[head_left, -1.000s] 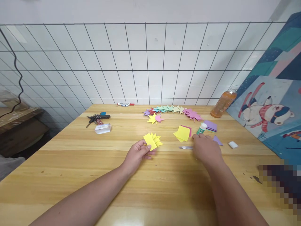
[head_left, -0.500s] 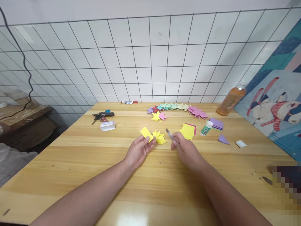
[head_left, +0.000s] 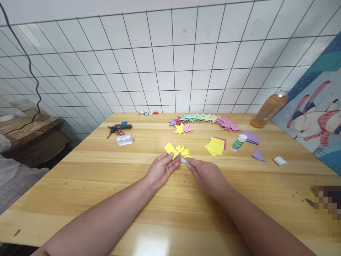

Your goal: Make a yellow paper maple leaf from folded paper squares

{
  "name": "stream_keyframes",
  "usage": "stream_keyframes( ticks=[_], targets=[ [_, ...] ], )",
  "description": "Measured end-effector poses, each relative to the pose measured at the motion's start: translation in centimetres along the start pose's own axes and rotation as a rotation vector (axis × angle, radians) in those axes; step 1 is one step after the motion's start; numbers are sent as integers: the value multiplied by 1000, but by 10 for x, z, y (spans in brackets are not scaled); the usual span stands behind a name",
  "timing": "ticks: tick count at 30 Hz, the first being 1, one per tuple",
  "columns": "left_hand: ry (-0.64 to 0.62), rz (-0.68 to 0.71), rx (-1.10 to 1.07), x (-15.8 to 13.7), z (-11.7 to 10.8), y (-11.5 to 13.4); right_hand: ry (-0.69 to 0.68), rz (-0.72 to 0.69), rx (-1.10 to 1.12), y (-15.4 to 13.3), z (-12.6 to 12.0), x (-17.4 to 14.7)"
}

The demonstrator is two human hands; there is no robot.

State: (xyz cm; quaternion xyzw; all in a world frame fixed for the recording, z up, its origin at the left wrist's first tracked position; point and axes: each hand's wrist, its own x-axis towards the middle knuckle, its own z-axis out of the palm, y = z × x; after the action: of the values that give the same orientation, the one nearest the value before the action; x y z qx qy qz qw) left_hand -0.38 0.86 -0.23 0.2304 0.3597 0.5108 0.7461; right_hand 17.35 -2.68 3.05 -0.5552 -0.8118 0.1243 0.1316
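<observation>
Blade (head_left: 183, 160) points up-left toward paper (head_left: 171, 149).

White tiled wall (head_left: 170, 64) is running behind the wooden table (head_left: 106, 185) (glossy, catching light). A black cable (head_left: 29, 71) is hanging at left.

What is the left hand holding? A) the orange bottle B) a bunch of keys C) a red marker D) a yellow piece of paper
D: the left hand pinches a yellow piece of paper by its edge, while the keys, the orange bottle and the red marker all lie farther back on the table, away from it.
</observation>
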Motion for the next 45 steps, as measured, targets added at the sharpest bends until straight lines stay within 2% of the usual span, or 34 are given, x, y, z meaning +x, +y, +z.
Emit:
stream_keyframes(
  ticks=[23,32,39,45],
  targets=[
    [16,22,70,-5,4,0,0,42,-79,-2,-2,-1],
    [-65,55,203,-6,4,-2,10,-14,-98,-1,1,-3],
    [-26,67,347,-11,6,-1,-30,15,-247,3,-3,-4],
    [-14,62,371,-11,6,1,-45,70,-325,3,-7,-3]
  ],
)
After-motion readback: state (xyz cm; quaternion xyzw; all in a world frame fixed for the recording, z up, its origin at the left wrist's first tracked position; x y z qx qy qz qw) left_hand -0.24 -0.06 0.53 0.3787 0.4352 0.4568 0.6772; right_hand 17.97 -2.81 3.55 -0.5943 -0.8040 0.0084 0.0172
